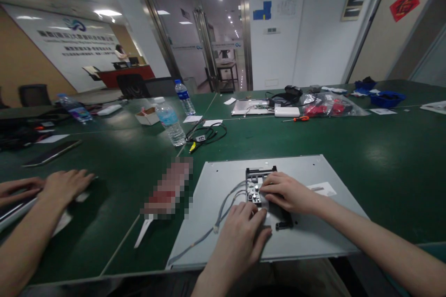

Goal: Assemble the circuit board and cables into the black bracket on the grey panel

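A grey metal panel (313,232) lies flat on the green table in front of me. On it sits a black bracket holding a small circuit board (256,183), with grey cables (226,199) running off to the left. My left hand (240,239) rests on the near end of the board, fingers curled down onto it. My right hand (287,192) lies across the board's right side, fingertips pressed on its small parts. What either hand grips, if anything, is hidden.
Another person's hands (59,185) rest on the table at the left. A pixelated object (169,188) lies left of the panel. Water bottles (170,120), black cables (205,134), a screwdriver (299,119), a plastic bag (327,106) and a blue tray (386,98) stand farther back.
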`<state>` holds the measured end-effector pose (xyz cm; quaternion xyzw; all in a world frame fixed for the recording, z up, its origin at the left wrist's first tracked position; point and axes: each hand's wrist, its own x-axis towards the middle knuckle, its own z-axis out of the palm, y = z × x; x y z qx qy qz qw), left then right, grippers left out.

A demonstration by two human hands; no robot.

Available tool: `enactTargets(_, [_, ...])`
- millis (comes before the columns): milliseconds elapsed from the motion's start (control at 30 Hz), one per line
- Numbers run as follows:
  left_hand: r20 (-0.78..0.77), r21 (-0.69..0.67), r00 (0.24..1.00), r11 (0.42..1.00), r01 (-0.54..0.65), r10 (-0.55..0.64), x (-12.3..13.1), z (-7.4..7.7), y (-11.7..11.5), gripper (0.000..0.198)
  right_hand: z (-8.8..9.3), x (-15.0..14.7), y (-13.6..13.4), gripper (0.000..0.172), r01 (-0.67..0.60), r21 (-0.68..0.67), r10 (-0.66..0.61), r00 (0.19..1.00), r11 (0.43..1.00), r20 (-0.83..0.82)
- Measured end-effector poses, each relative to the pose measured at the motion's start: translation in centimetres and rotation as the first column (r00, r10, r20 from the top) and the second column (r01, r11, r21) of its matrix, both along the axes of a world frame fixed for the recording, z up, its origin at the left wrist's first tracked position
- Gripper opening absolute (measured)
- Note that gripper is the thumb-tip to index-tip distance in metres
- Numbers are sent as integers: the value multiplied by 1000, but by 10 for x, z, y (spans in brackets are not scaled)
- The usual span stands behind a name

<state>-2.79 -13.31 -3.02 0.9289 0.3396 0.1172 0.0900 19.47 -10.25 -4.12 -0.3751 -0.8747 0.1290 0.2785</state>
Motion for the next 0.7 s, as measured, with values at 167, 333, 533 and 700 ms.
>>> enactTargets(167, [-7,1,1000,1000,-2,2,0,0,-1,27,-3,-2,-2,22,15,-3,-15,1000,1000,-6])
enactTargets(333, [-17,25,1000,1000,6,-5,-1,2,-2,30,-8,-4,-1,24,34,-1,-34,998,999,-48])
enactTargets(533, [-5,80,1000,996,27,-27,-2,-1,0,37,-12,-11,-2,27,117,-27,-120,985,993,-124])
enactTargets(700, [-30,93,999,995,34,-32,-1,-3,1,41,-9,-10,-4,23,121,-10,-121,986,993,-112])
